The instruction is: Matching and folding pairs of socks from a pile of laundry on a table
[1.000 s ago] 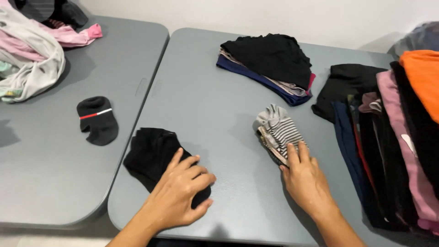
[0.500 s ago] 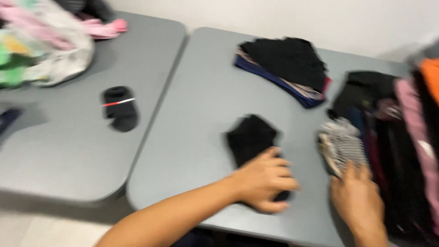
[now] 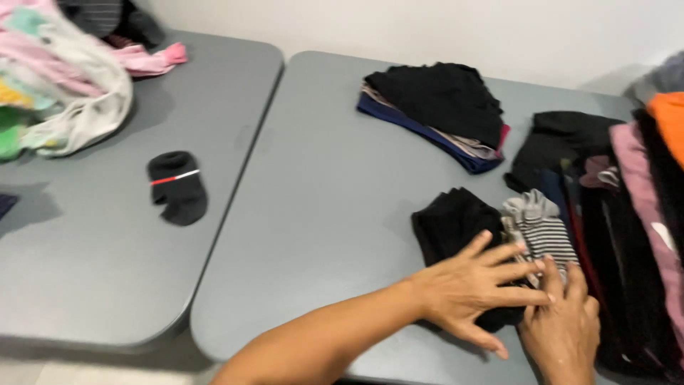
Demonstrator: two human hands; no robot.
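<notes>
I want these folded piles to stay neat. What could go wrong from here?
1. The left hand lies flat on the black folded garment, which touches the striped folded piece; a push could rumple both.
2. The right hand is beside the row of folded clothes; crowding may knock it askew.
3. Both hands work near the table's front edge; something might slide off.

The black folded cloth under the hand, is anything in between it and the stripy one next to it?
Nothing visible. The black folded cloth lies right against the striped cloth. The left hand rests flat on the black one, and the right hand touches the striped one's near end.
</notes>
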